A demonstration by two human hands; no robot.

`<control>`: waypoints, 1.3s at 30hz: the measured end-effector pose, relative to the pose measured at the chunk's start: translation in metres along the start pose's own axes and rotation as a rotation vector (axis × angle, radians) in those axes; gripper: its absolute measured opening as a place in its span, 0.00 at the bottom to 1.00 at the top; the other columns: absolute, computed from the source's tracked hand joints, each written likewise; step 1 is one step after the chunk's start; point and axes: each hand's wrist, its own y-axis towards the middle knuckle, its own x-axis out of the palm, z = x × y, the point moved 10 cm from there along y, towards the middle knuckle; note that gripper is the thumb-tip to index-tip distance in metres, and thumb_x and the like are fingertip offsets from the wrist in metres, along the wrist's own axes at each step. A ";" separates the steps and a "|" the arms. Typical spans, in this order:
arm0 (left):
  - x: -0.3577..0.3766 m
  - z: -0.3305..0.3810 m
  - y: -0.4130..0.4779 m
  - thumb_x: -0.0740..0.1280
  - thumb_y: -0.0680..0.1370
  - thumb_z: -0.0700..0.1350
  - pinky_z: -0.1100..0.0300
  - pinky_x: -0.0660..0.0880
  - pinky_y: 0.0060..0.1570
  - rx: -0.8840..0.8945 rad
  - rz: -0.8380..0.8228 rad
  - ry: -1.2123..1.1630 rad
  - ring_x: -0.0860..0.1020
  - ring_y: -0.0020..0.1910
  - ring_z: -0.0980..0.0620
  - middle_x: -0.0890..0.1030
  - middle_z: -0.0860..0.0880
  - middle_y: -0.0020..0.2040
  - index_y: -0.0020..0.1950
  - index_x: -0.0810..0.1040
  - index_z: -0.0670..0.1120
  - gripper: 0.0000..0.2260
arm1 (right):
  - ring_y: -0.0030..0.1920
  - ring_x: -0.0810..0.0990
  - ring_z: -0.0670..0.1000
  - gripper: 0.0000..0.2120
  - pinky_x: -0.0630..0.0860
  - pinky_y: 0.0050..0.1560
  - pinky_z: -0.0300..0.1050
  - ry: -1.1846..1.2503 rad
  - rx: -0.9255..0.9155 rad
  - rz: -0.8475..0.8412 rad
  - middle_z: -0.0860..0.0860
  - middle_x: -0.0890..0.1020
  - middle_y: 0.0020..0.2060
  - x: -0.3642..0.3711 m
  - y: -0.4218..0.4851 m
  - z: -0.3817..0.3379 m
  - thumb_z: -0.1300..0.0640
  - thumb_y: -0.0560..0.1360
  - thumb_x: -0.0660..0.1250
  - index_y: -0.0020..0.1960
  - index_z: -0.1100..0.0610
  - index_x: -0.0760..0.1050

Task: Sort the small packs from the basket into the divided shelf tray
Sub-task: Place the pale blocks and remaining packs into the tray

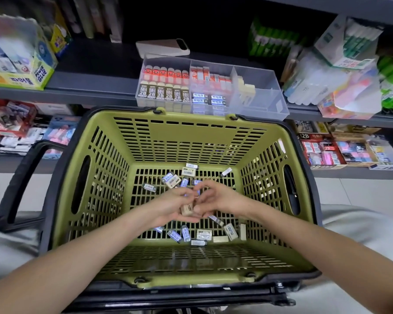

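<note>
Inspecting remotely, I note the basket point(186, 132) below the shelf point(89, 87), with loose packs point(204, 234) strewn over its floor. The tray point(262, 103) stands on the shelf just beyond, its right compartments largely bare. The left hand point(175, 207) cups a beige pack point(187, 209). The right hand point(216, 198) curls against it, though I cannot tell if it grips. My advice: settle one pack in one hand, read the label, then match the compartment.
</note>
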 end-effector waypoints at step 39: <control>-0.012 -0.015 0.003 0.67 0.73 0.52 0.60 0.77 0.27 -0.119 -0.042 -0.304 0.80 0.35 0.45 0.82 0.40 0.40 0.52 0.83 0.40 0.17 | 0.45 0.84 0.54 0.10 0.81 0.46 0.42 0.197 0.015 0.056 0.57 0.83 0.49 -0.019 -0.012 -0.037 0.64 0.76 0.64 0.56 0.56 0.76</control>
